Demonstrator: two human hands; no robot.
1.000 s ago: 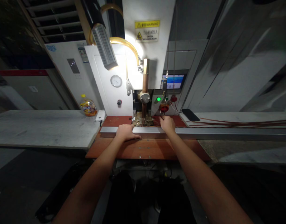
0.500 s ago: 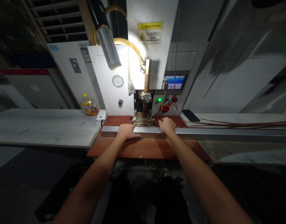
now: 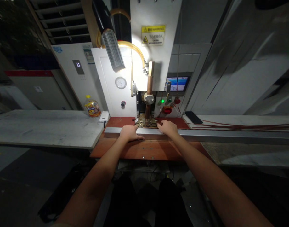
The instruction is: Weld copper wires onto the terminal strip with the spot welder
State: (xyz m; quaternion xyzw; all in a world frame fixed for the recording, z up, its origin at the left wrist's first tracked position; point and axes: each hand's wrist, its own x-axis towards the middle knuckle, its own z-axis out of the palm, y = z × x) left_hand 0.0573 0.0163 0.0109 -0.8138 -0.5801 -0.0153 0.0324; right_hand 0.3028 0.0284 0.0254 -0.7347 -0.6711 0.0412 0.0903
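Observation:
A long silver metal bar [image 3: 194, 135] lies crosswise on the reddish-brown work board [image 3: 135, 151]. My left hand [image 3: 129, 133] is closed around this bar, thumb along its front side and fingers over the top. Just behind the bar is a brass-coloured clamping fixture [image 3: 144, 121], with a copper-coloured electrode rod [image 3: 148, 110] coming down onto it. My right hand [image 3: 168, 128] reaches over the bar, its fingers pinched together at the right end of the fixture. Whatever those fingertips hold is too small to make out.
Several thin brown strips [image 3: 229, 126] run behind the bar at the right, near a black phone [image 3: 193, 117]. A lamp [image 3: 113, 50] lights the white machine [image 3: 156, 63]. A yellow-capped bottle [image 3: 92, 107] and a white device [image 3: 104, 116] stand on the left table [image 3: 47, 129].
My right hand has shifted slightly left, closer to the fixture. My left hand keeps its place on the bar. The whole view has moved a little.

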